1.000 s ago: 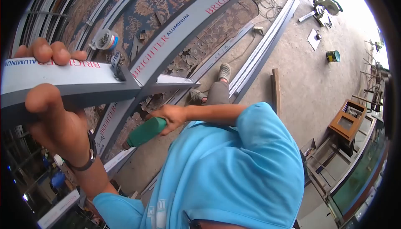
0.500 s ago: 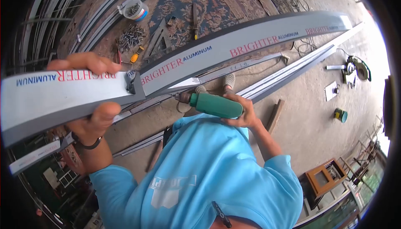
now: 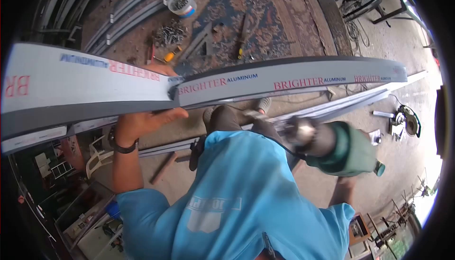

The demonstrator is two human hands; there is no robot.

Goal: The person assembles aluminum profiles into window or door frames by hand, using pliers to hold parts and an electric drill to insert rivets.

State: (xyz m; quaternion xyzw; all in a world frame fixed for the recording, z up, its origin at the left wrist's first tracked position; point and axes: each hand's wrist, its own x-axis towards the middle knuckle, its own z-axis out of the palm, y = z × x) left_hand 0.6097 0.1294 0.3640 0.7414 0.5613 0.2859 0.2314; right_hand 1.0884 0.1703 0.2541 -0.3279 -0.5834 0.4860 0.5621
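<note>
A white aluminum frame (image 3: 222, 85), printed with red and blue lettering, stretches across the view with two lengths meeting at a corner. My left hand (image 3: 150, 123) is closed around it by that corner, thumb along the lower edge and fingers partly hidden behind. On the right, my right hand (image 3: 347, 182) grips a green power drill (image 3: 343, 148), blurred by motion and held close to the camera. The drill's chuck points left, apart from the frame. Most of my right hand's fingers are hidden behind the drill body.
A patterned carpet (image 3: 279, 20) bears a tub of small metal fasteners (image 3: 182, 6), a loose pile of fasteners (image 3: 171, 33), a yellow-handled tool (image 3: 172, 54) and a triangular square (image 3: 201, 44). Long aluminum profiles (image 3: 350, 101) lie on the floor. A power saw (image 3: 405, 120) stands at right.
The drill has swung right, away from the frame's corner, and come nearer the camera. The frame sits slightly further right in view, my left hand still on it.
</note>
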